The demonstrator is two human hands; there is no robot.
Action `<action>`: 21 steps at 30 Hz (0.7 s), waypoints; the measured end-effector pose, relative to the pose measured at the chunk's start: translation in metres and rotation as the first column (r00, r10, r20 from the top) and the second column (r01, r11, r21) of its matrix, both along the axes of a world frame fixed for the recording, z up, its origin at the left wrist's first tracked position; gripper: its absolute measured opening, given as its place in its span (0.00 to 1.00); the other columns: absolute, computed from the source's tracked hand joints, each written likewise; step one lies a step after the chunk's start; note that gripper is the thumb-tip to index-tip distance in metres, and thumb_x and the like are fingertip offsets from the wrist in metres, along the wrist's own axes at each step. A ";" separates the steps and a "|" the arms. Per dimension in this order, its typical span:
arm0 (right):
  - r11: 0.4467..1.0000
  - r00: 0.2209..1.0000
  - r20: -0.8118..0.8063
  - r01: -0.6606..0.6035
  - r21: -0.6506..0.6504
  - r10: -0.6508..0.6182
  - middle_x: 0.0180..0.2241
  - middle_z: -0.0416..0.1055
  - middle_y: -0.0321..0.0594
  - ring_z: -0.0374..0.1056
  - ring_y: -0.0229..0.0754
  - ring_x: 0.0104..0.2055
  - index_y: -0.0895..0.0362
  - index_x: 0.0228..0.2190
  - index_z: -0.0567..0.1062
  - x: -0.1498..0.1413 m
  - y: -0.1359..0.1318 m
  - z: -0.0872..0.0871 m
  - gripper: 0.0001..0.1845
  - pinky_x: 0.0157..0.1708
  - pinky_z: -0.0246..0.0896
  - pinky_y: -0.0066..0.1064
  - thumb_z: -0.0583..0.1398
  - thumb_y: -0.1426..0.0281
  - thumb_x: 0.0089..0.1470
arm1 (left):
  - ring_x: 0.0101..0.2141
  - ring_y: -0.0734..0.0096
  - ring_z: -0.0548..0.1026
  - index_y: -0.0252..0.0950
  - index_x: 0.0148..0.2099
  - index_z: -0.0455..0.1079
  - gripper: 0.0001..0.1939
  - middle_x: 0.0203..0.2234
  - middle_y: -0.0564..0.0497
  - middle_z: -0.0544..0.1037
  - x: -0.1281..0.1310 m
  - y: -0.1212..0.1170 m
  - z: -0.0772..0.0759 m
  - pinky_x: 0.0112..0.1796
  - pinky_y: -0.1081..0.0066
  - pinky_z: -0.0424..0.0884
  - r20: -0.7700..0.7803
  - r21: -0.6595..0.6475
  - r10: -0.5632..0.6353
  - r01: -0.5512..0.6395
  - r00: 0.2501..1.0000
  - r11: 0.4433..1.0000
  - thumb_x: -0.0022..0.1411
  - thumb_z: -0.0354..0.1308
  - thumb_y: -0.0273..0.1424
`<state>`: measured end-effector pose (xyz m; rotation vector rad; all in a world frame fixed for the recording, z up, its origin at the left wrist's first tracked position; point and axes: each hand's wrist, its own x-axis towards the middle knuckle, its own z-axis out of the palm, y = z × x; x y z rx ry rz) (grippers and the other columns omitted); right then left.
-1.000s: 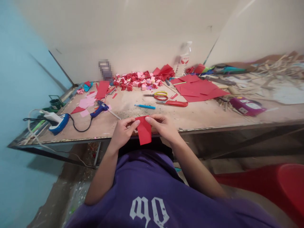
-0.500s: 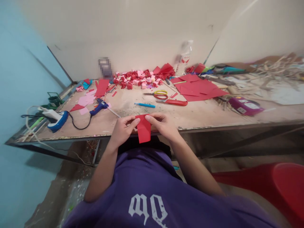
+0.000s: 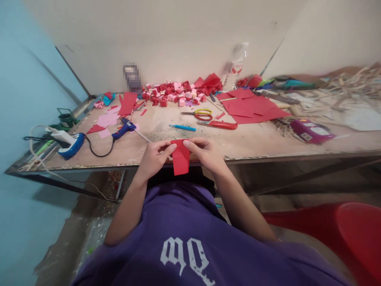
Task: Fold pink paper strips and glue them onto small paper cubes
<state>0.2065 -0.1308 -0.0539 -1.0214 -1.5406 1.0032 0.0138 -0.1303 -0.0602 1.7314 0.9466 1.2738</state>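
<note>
Between my hands, at the table's front edge, is a strip of red paper [image 3: 181, 159] with a crease across it, its lower end hanging down. My left hand [image 3: 154, 158] pinches the upper left edge, thumb on the near face. The upper right edge is pinched by my right hand [image 3: 206, 154] in the same way; the fingers behind the paper are partly hidden. Just beyond the hands lie a blue pen-like tool [image 3: 183, 127], scissors [image 3: 204, 114] with yellow and red handles, and a red-handled cutter [image 3: 222, 125].
A blue glue gun [image 3: 125, 129] lies at the left, by a blue power socket [image 3: 71, 146] with cords. Small pink and red paper cubes [image 3: 175, 93] are heaped at the back. Red sheets [image 3: 253, 107], a plastic bottle [image 3: 233, 73] and a purple box [image 3: 311, 131] sit to the right.
Both hands keep their pinch on the red paper, which hangs much as before. The whole view has shifted slightly, with the table's things a little higher in the picture.
</note>
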 end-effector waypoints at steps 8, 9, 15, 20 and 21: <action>1.000 1.000 0.006 0.001 0.011 -0.001 0.26 0.75 0.36 0.67 0.38 0.29 0.58 0.26 0.81 0.000 0.001 0.000 0.22 0.31 0.62 0.30 0.67 0.51 0.56 | 0.29 0.70 0.76 0.35 0.33 0.77 0.15 0.26 0.52 0.79 -0.001 0.001 -0.001 0.30 0.74 0.77 0.000 0.001 -0.007 0.007 1.000 1.000 0.66 0.62 0.41; 1.000 1.000 0.006 0.000 0.013 0.000 0.26 0.75 0.36 0.68 0.39 0.29 0.58 0.26 0.81 0.000 0.002 0.000 0.22 0.32 0.63 0.30 0.67 0.51 0.56 | 0.29 0.70 0.77 0.35 0.34 0.77 0.15 0.26 0.52 0.79 -0.001 0.001 -0.001 0.30 0.74 0.77 0.002 -0.001 -0.008 0.008 1.000 1.000 0.66 0.62 0.41; 1.000 1.000 -0.018 0.002 0.016 -0.002 0.29 0.78 0.38 0.71 0.41 0.32 0.56 0.28 0.83 -0.001 0.004 0.000 0.20 0.35 0.66 0.32 0.67 0.52 0.57 | 0.30 0.69 0.77 0.35 0.33 0.77 0.15 0.27 0.51 0.79 -0.001 0.001 0.000 0.29 0.74 0.77 0.009 -0.013 -0.007 0.007 1.000 1.000 0.65 0.62 0.41; 1.000 0.999 -0.035 -0.002 0.000 0.002 0.29 0.79 0.38 0.72 0.41 0.31 0.57 0.29 0.83 -0.001 0.004 0.000 0.20 0.33 0.67 0.32 0.68 0.52 0.55 | 0.30 0.69 0.77 0.36 0.33 0.78 0.15 0.28 0.51 0.80 -0.001 0.001 -0.001 0.29 0.74 0.77 0.013 -0.009 -0.002 0.002 1.000 1.000 0.66 0.62 0.42; 1.000 0.999 -0.039 -0.003 -0.003 0.003 0.29 0.79 0.38 0.72 0.41 0.31 0.57 0.29 0.83 -0.001 0.004 0.000 0.20 0.33 0.67 0.32 0.68 0.51 0.55 | 0.29 0.69 0.77 0.36 0.33 0.78 0.15 0.27 0.51 0.80 -0.001 0.001 -0.001 0.29 0.74 0.77 0.012 -0.008 -0.004 0.004 1.000 1.000 0.66 0.62 0.42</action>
